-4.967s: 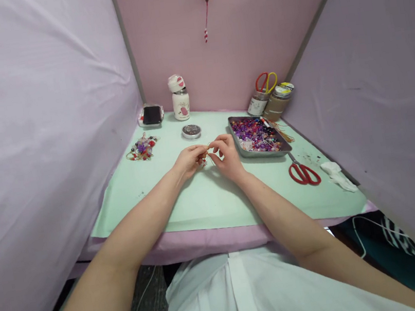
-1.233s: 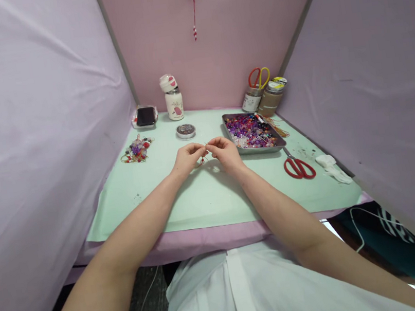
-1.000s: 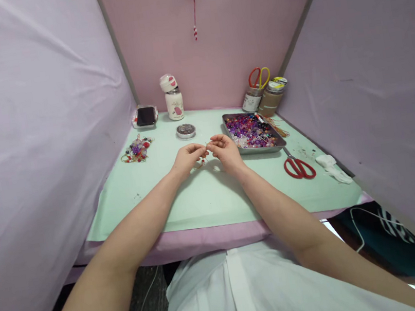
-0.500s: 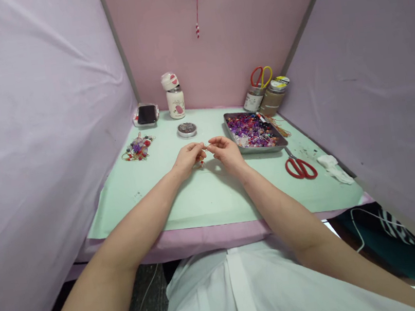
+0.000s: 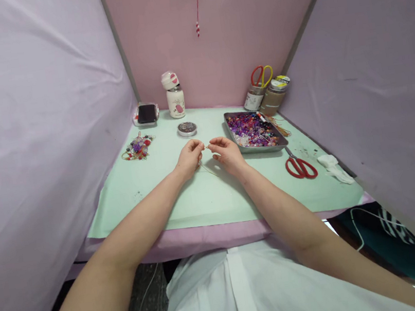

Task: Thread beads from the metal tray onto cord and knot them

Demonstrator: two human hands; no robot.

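Above the middle of the pale green table, my left hand (image 5: 191,159) is closed in a pinch on a thin light cord (image 5: 208,169), whose loose part trails below the fingers toward the right. My right hand (image 5: 226,152) faces it with fingertips pinched together, a small gap away. A tiny yellowish bit shows between the two sets of fingertips; its kind is too small to tell. Right of my right hand lies a metal tray (image 5: 259,151) of purple, red and clear beads (image 5: 250,129). Ahead of my left hand sits a round tin (image 5: 187,129) with small dark pieces inside.
A heap of beaded strings (image 5: 139,147) lies at left, a phone (image 5: 147,114) behind it. A white bottle (image 5: 176,102) stands at the back. Red-handled scissors (image 5: 300,167) and crumpled tissue (image 5: 334,169) lie at right. Jars (image 5: 273,98) stand in the back right corner.
The red beads that hung below my left hand are now out of sight, and a length of cord shows trailing there instead. My hands have shifted only slightly.
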